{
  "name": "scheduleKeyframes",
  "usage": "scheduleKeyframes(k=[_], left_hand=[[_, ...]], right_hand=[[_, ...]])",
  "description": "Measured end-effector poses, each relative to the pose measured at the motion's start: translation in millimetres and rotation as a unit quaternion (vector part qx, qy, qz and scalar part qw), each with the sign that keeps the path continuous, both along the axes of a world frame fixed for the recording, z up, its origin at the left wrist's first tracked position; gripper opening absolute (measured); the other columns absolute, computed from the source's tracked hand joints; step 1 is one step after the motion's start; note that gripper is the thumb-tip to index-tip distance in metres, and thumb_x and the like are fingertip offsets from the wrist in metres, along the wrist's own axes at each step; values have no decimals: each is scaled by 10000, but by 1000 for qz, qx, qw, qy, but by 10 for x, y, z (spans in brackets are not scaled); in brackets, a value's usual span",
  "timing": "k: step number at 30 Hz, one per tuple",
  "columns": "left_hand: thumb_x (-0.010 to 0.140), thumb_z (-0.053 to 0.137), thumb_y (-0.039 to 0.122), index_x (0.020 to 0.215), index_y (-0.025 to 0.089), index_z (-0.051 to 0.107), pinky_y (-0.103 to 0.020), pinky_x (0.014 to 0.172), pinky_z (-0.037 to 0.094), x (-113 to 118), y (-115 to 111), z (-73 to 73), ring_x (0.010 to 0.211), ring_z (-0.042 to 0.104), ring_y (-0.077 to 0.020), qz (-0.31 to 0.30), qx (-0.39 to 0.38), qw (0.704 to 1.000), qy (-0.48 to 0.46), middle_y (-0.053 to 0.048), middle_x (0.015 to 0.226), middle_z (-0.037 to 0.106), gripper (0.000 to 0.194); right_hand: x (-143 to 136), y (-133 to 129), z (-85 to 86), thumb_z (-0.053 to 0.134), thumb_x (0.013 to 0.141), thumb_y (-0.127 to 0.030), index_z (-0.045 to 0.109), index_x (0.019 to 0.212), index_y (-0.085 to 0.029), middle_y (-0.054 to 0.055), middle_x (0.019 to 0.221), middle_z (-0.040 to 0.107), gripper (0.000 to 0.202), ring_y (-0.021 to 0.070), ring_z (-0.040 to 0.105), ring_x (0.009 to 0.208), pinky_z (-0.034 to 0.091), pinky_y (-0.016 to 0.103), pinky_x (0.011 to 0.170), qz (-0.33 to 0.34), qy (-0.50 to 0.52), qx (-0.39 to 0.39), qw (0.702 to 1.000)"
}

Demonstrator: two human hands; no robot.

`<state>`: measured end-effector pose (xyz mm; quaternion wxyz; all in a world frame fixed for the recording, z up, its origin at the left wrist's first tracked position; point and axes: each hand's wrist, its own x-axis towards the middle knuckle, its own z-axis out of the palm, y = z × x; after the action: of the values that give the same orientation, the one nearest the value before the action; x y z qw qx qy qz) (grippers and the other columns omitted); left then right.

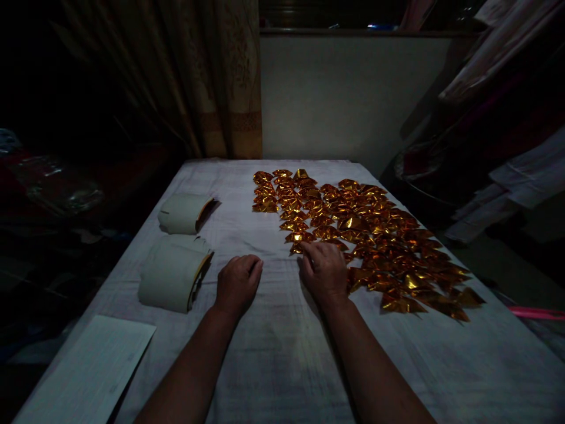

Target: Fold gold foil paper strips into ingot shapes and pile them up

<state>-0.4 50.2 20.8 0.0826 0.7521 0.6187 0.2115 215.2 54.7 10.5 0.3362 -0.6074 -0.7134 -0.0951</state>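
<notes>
At two o'clock on the table (273, 365) lie foil pieces (353, 224); the right hand (325, 272) curls by one, grip unclear; the left hand (238, 284) curls, contents hidden. Row-laying seems underway, calling for light touch.

Dim home room, by look: patterned curtain (238, 65), pale wall (353, 88), fabric (494, 56) hanging at right, cloth-covered table (273, 359).

Hands (238, 282): two, one left and one right
Gold foil pieces (352, 224): dozens, overlapping too much for an exact count
Curled paper stacks (170, 277): two
Flat paper (92, 365): one
Desk (273, 353): one
</notes>
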Motion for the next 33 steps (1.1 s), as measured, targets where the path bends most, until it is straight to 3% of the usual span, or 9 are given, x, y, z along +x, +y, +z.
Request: scheduleKeyframes(k=[4, 7, 11, 14, 17, 19, 24, 33], left_hand=[[953, 484, 288, 855, 219, 666, -302, 760, 427, 19, -19, 66, 853, 630, -204, -18, -15, 1000, 6, -40, 853, 720, 218], [947, 499, 281, 888, 218, 676, -306, 771, 435, -11, -61, 306, 862, 639, -205, -35, -39, 998, 21, -43, 884, 723, 198], [934, 539, 361, 1023, 234, 688, -337, 845, 451, -291, -123, 752, 986, 637, -246, 32, -57, 994, 87, -55, 1022, 729, 215], [915, 542, 458, 1273, 197, 606, -394, 944, 454, -629, -129, 904, 1182, 579, -307, 127, -87, 976, 153, -113, 1299, 646, 448], [881, 564, 507, 1419, 95, 488, -478, 1026, 431, -889, -102, 811, 1392, 399, -389, 194, -165, 943, 213, -212, 1545, 402, 682], [859, 590, 504, 1449, 73, 453, -510, 1022, 441, -976, -84, 688, 1408, 377, -410, 198, -209, 930, 226, -234, 1573, 346, 743], [897, 559, 383, 1401, 77, 492, -413, 1050, 428, -1003, -69, 535, 1360, 469, -348, 159, -199, 939, 232, -228, 1514, 447, 594], [862, 541, 296, 1363, 125, 519, -375, 855, 488, -889, -58, 671, 1114, 649, -332, 157, -224, 936, 223, -207, 1334, 618, 530]], right_hand=[[-121, -134, -85, 543, 911, -205, 718, 1057, -231, 42, 962, 716, 229, 172, 635, 836, 448, 259, 711, 57, 37, -41, 997], [-166, -200, -153, 539, 913, -215, 728, 1003, -248, 36, 938, 724, 212, 165, 649, 802, 465, 243, 701, 62, 44, -88, 993], [-164, -202, -186, 530, 904, -205, 733, 965, -252, 31, 901, 725, 217, 170, 662, 819, 479, 245, 725, 64, 59, -110, 990], [-154, -184, -181, 528, 898, -196, 735, 961, -251, 27, 876, 719, 223, 165, 665, 809, 483, 244, 723, 70, 70, -111, 989], [-150, -175, -183, 526, 897, -194, 734, 954, -249, 27, 896, 725, 223, 166, 669, 823, 487, 248, 742, 73, 79, -114, 988], [-149, -173, -191, 523, 897, -195, 734, 955, -247, 28, 907, 728, 225, 168, 673, 832, 488, 250, 745, 73, 81, -114, 988], [-148, -163, -200, 526, 891, -194, 739, 945, -235, 32, 887, 727, 224, 169, 679, 823, 486, 249, 728, 76, 83, -99, 989], [-154, -150, -162, 539, 889, -193, 741, 935, -254, 24, 888, 730, 216, 169, 679, 816, 489, 247, 716, 70, 79, -115, 988]])
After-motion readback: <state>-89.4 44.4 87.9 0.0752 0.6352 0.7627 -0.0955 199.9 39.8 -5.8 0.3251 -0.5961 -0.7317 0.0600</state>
